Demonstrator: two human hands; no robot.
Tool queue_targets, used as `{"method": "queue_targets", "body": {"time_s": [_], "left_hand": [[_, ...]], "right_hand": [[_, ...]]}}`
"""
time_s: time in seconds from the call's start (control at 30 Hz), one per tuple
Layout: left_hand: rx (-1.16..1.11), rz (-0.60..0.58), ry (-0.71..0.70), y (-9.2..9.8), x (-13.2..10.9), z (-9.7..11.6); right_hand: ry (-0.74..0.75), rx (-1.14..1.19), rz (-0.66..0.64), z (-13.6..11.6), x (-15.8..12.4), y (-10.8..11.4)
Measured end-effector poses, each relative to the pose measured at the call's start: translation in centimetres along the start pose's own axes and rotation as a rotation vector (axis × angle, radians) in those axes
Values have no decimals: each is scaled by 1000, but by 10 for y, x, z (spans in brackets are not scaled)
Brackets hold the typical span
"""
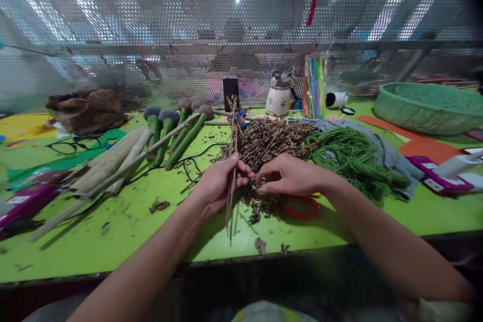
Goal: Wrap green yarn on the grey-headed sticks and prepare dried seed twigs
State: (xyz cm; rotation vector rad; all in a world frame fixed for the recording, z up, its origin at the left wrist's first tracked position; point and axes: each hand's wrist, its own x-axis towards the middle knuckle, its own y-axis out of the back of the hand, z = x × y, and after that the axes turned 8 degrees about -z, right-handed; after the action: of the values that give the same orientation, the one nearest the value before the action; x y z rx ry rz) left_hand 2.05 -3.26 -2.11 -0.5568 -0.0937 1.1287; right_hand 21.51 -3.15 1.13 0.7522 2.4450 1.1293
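Note:
My left hand (222,181) is closed around a few thin dried stems (234,131), which stand nearly upright with their brown heads at the top. Close by on its right, my right hand (285,175) has bent fingers with thumb and fingertips apart, and I see nothing in them. Just beyond both hands lies a heap of dried brown plant sprigs (275,138). Red-handled scissors (302,208) lie partly under my right hand, their blades hidden. Broken leaf bits (260,245) are scattered near the table's front edge.
Green-stemmed mallet-like pieces (183,136) and pale rolled sticks (111,161) lie left. Green yarn (354,161) is on the right, before a green basket (430,110). A bottle (278,95), a phone (230,91) and colored sticks (314,85) stand behind. Purple-based tools (439,176) lie at both sides.

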Motion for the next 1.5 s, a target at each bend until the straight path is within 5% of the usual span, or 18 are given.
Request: {"method": "queue_targets", "body": {"time_s": [0.23, 0.33, 0.47, 0.57, 0.77, 0.87, 1.07, 1.13, 1.3, 1.5], "left_hand": [[96, -27, 47, 5, 1, -2], [108, -18, 35, 4, 0, 0], [126, -28, 33, 0, -2, 1], [128, -43, 27, 1, -3, 0], [138, -15, 10, 7, -5, 0], [138, -26, 14, 5, -6, 2], [96, -77, 17, 4, -5, 3], [93, -97, -8, 6, -5, 2], [113, -96, -34, 9, -6, 2], [133, -115, -19, 10, -8, 0]], "right_hand": [[174, 407, -519, -30, -14, -10], [63, 532, -684, -43, -22, -30], [-117, 786, -745, -39, -27, -57], [-157, 914, -642, -20, -17, -62], [-157, 847, -14, 2, 0, -38], [-136, 831, -57, -3, -13, -30], [-138, 762, -449, -19, -47, -41], [-145, 715, -491, -18, -47, -49], [-122, 638, -132, 0, -22, -54], [-164, 731, 226, -1, 4, -31]]}}
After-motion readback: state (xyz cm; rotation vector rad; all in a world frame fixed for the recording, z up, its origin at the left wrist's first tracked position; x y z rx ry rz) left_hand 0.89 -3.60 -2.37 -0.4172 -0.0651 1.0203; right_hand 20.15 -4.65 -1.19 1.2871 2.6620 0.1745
